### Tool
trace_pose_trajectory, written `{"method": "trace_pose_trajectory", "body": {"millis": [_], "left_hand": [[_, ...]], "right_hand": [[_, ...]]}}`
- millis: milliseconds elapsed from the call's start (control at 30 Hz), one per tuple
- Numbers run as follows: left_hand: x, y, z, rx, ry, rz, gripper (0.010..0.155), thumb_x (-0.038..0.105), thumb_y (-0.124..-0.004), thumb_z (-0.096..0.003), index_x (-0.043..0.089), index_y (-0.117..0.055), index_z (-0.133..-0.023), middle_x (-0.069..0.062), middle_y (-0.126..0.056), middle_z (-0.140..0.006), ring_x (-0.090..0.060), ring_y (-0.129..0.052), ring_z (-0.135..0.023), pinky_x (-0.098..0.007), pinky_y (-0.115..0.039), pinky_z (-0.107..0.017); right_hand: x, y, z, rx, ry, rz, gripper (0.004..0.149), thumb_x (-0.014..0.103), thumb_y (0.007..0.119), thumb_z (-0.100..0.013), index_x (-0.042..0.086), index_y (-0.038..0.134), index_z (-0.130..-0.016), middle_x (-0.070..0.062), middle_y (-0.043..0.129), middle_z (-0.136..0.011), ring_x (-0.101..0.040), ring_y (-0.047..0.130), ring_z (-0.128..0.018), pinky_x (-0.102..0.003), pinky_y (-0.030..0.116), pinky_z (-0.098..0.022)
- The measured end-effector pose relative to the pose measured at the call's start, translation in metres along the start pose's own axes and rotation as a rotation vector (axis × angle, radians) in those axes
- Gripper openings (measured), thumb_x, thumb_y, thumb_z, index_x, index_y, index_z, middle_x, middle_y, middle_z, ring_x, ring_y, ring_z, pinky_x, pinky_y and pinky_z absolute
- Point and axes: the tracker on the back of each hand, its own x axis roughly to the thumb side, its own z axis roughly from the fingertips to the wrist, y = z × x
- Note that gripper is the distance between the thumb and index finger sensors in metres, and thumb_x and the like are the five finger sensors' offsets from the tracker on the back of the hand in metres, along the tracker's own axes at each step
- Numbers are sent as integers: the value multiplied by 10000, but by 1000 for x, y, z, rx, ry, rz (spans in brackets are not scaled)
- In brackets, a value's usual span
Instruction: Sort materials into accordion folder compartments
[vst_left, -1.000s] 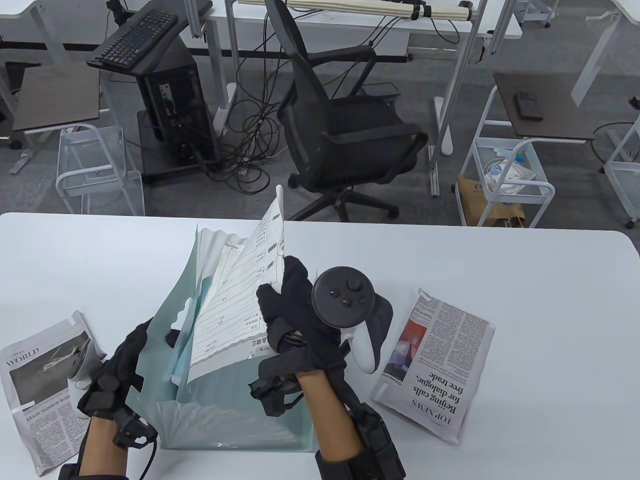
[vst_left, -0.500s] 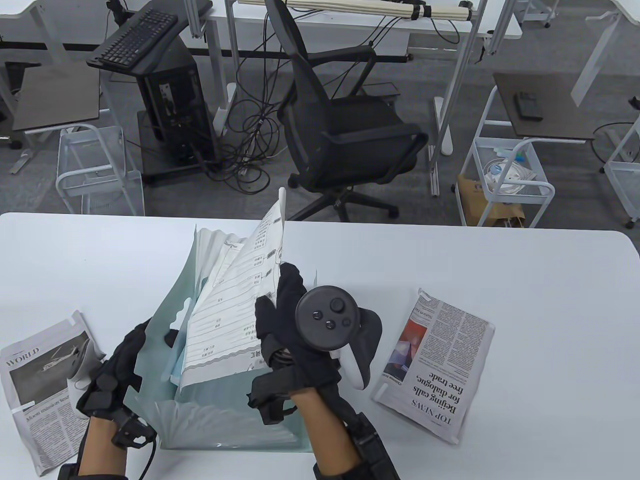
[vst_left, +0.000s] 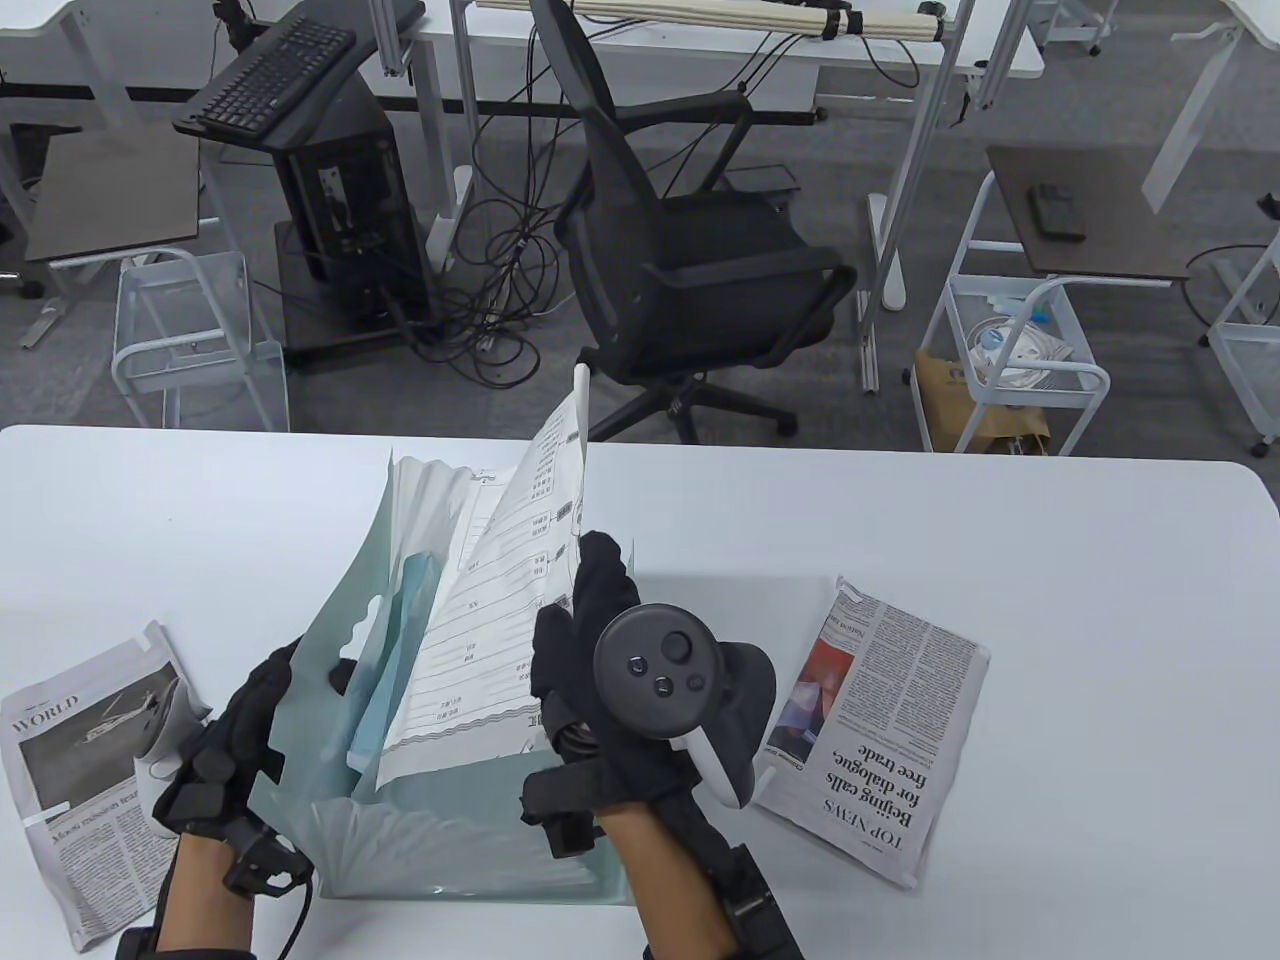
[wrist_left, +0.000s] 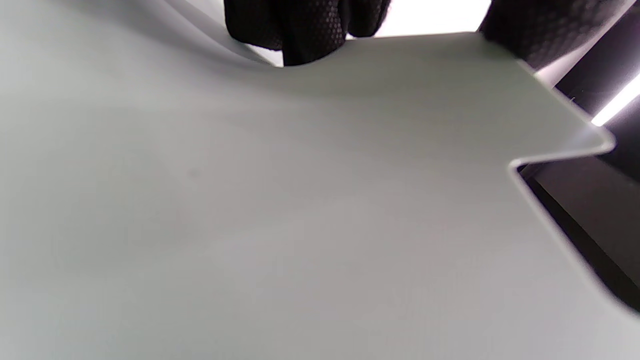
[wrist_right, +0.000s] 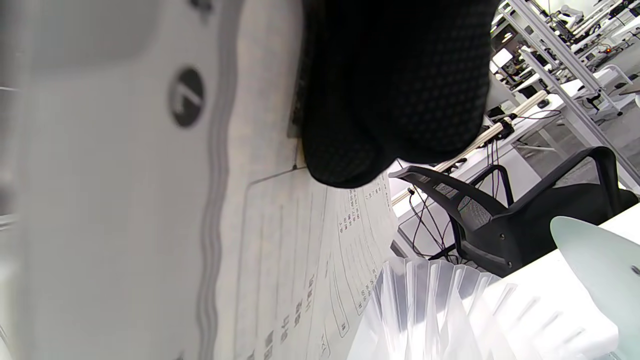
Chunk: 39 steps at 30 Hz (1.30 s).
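Note:
A pale green accordion folder stands open on the white table, its pleats fanned out. My left hand grips the folder's left flap and holds it outward. My right hand pinches a printed form sheet by its right edge; the sheet leans tilted over the folder's pockets, its lower part between the dividers. The right wrist view shows the sheet close up, with the pleats below it. A blue item sits in a pocket.
A folded newspaper lies right of the folder. Another newspaper lies at the table's left front edge, beside my left hand. A black office chair stands beyond the table's far edge.
My right hand has shifted slightly right and tilted the sheet more upright, uncovering the blue item. The left hand has not moved.

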Motion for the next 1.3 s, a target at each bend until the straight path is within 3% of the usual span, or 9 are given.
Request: {"method": "trace_pose_trajectory", "body": {"millis": [467,867,1300], "left_hand": [[0,0,0,2,-1,1,802,670,-752,-486,280,-397,-1091,-63,-750,-1003,-298,-500,-1089,-662,-274,-740],[0,1,1,2,-1,1,802,670,-751,-486,279,-397,-1091,-64,-748,-1004,-300,-498,-1089,-662,-275,-739],[0,1,0,0,0,2,803,670,-752,-486,278,-397,-1091,-65,-746,-1005,-298,-497,-1089,-662,-273,-739]], "right_hand": [[5,2,5,-70,-32,4,593,87,771,-614,-129,426,-1046,-354,687,-885,-319,1018,-469,-364,928,-353],[8,20,14,-39,-4,43,599,86,770,-616,-155,420,-1038,-384,680,-876,-323,1028,-457,-361,939,-344],[23,23,20,-25,-32,94,599,84,770,-616,-157,421,-1040,-389,678,-879,-321,1028,-456,-361,938,-343]]}}
